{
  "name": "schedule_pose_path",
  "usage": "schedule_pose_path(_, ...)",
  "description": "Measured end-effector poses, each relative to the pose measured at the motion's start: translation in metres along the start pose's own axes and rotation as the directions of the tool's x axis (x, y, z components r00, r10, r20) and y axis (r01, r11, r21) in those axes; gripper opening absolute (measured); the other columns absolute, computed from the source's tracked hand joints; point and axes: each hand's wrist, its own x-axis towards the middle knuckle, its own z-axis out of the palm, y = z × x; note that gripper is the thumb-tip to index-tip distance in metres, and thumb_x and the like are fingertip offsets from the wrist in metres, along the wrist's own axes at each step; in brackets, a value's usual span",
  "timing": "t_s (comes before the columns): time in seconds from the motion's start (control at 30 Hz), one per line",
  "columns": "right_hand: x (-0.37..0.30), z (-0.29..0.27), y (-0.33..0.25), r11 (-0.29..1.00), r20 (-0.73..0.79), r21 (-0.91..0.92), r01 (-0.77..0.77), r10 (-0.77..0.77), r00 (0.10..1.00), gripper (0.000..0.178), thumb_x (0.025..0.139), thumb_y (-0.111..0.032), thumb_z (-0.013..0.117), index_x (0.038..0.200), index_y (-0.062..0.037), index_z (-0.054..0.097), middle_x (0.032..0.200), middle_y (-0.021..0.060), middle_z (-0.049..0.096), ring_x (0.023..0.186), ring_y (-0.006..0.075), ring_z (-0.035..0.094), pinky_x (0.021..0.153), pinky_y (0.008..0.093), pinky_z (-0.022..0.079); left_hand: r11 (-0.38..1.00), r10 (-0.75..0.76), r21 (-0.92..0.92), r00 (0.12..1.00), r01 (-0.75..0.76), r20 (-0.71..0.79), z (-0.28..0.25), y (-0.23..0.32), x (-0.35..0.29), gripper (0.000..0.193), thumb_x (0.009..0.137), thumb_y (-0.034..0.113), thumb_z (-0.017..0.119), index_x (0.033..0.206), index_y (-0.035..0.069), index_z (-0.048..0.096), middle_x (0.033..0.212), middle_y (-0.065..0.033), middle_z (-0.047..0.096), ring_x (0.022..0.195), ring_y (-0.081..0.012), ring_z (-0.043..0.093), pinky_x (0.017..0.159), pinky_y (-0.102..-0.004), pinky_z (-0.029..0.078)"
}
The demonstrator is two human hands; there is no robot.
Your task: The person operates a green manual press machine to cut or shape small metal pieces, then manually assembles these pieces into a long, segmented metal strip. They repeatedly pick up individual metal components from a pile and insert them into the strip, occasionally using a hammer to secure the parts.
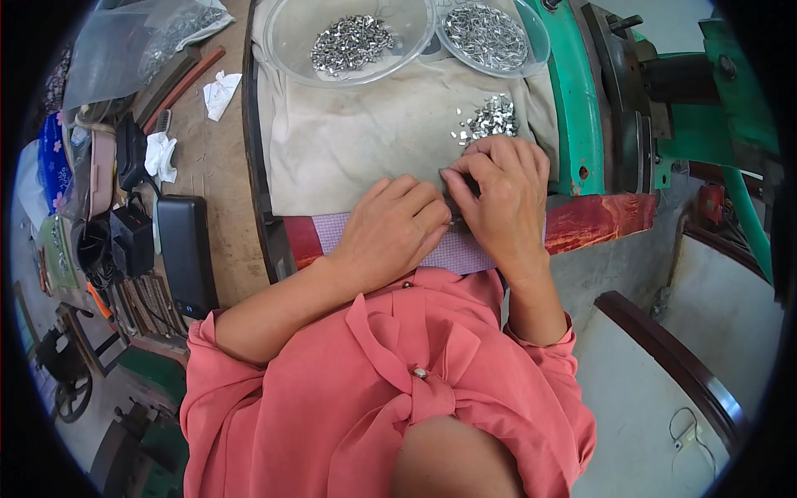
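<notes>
My left hand (392, 224) is closed at the cloth's near edge, its fingertips pinched together toward the right hand. Whatever lies between them is too small to make out. Close beside it, my right hand (502, 187) is bent with curled fingers, its thumb pointing left. Its grip is mostly hidden under the fingers. Just beyond the right knuckles lies a loose pile of small shiny metal pieces (491, 118) on the beige cloth (357, 141). A round clear tub (286, 62) with similar short metal pieces stands farther away. Next to it is a clear bowl (538, 51) of thin metal pins.
A green machine frame (579, 108) borders the cloth on the right. To the left, a wooden bench (220, 166) carries a black power bank (187, 253), crumpled tissue (160, 158) and a plastic bag (120, 54). A red board (598, 226) edges the near side.
</notes>
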Motion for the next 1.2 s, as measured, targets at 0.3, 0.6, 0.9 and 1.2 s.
schedule_pose_path(0.3, -0.011, 0.002, 0.003, 0.991, -0.018, 0.136, -0.022, 0.025, 1.0, 0.013, 0.07, -0.008, 0.078, 0.082, -0.0102, 0.071, 0.092, 0.0024, 0.062, 0.094, 0.0249, 0.057, 0.089, 0.0397, 0.039, 0.999, 0.017, 0.03, 1.0, -0.018, 0.024, 0.0, 0.003, 0.004, 0.021, 0.078, 0.016, 0.076, 0.092, 0.009, 0.062, 0.096, -0.0038, 0.06, 0.092, -0.0254, 0.057, 0.078, -0.0384, 0.044)
schedule_pose_path(0.6, -0.05, -0.02, 0.01, 0.945, 0.0, 0.298, -0.13, 0.137, 0.991, 0.017, 0.069, -0.007, 0.08, 0.083, -0.0105, 0.072, 0.091, 0.002, 0.065, 0.091, 0.0229, 0.059, 0.085, 0.0379, 0.04, 0.999, -0.023, 0.039, 0.996, 0.019, 0.091, -0.002, 0.007, 0.01, 0.018, 0.081, 0.017, 0.073, 0.094, 0.009, 0.063, 0.093, -0.0046, 0.057, 0.09, -0.0258, 0.057, 0.078, -0.0388, 0.045)
schedule_pose_path(0.9, -0.06, -0.019, 0.007, 0.955, 0.047, 0.276, -0.11, 0.101, 0.994, 0.017, 0.07, -0.01, 0.081, 0.086, -0.0107, 0.074, 0.093, 0.0007, 0.065, 0.092, 0.0227, 0.058, 0.085, 0.0385, 0.039, 0.998, -0.016, 0.067, 0.993, 0.009, 0.116, -0.002, 0.007, 0.013, 0.013, 0.085, 0.015, 0.07, 0.091, 0.007, 0.062, 0.09, -0.0063, 0.056, 0.086, -0.0265, 0.057, 0.077, -0.039, 0.046)
schedule_pose_path(1.2, -0.056, -0.018, -0.002, 0.973, 0.016, 0.221, -0.075, 0.073, 0.997, 0.02, 0.072, -0.011, 0.081, 0.09, -0.0102, 0.073, 0.093, 0.0008, 0.063, 0.091, 0.0231, 0.058, 0.085, 0.0392, 0.039, 1.0, -0.014, 0.014, 0.996, 0.012, 0.093, -0.008, 0.007, 0.007, 0.022, 0.08, 0.017, 0.074, 0.096, 0.008, 0.061, 0.092, -0.0061, 0.056, 0.088, -0.0268, 0.057, 0.076, -0.0393, 0.046)
